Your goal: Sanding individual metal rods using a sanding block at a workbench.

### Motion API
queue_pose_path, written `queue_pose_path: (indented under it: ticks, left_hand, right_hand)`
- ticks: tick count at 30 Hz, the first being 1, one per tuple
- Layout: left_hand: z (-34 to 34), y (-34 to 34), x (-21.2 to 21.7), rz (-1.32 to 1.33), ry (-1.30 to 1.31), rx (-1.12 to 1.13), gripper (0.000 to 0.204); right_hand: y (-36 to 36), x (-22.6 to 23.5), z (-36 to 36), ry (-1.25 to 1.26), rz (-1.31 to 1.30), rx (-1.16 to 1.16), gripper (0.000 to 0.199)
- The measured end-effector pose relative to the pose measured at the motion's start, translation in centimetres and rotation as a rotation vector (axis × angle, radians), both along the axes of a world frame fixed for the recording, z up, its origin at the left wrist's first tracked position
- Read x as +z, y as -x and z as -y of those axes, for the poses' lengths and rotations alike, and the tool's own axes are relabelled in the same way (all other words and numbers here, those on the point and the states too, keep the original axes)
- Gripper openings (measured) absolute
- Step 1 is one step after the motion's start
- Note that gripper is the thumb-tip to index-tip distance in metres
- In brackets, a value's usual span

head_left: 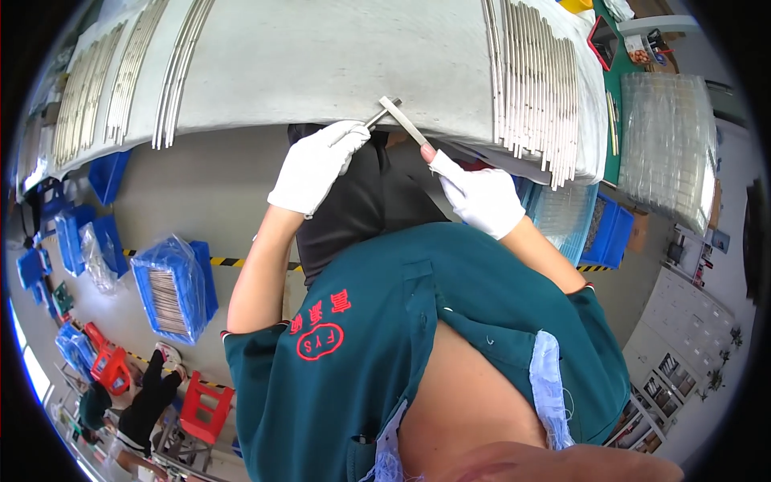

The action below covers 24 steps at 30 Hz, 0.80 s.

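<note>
Biggest thing here is the worktable [337,48] with its grey cover, and its near edge curves across right in front of the person. There's a wide open stretch of cover between the rods on the left and those on the right, so plenty of room to shift sideways — the near edge is the tight spot.

On the right lies one broad bank of metal rods [538,88], packed too close for me to count. On the left I get three groups, outer [87,100], middle [132,68] and inner [178,72], all running roughly away from the person, with near ends poking past the edge.

Next size down, the two white-gloved hands, both just off that edge. The left hand [321,165] is closed around one slim metal rod [383,114], which points away and to the right. The right hand [480,193] pinches one flat bar [405,122] (a bare fingertip sticks out of the glove), its long axis running away and to the left.

So one rod, one bar, crossing in an X over the table's edge — can't tell how firmly they touch.
</note>
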<state>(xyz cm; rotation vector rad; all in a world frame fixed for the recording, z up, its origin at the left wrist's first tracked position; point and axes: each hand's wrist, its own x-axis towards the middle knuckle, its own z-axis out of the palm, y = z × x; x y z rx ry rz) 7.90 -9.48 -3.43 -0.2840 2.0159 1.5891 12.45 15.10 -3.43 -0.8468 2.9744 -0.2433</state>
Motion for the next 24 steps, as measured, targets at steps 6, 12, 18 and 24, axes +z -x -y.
queue_pose_path:
  ticks: [6, 12, 18, 24]
  left_hand:
    - [0.0, -0.5, -0.3, -0.08, -0.103, 0.056, 0.023]
    - [0.5, -0.6, -2.0, -0.263, -0.044, -0.043, 0.024]
    - [1.0, -0.4, -2.0, -0.566, 0.098, -0.205, 0.022]
    - [0.5, 0.3, -0.4, 0.023, 0.041, -0.091, 0.022]
  right_hand:
    - [1.9, -0.6, 1.9, 0.162, -0.105, -0.035, 0.05]
    - [0.8, -1.1, 1.0, 0.14, -0.074, -0.074, 0.046]
    - [2.0, -1.2, 1.2, 0.212, -0.23, -0.045, 0.049]
    - [0.6, -0.5, 1.1, 0.041, -0.051, -0.009, 0.053]
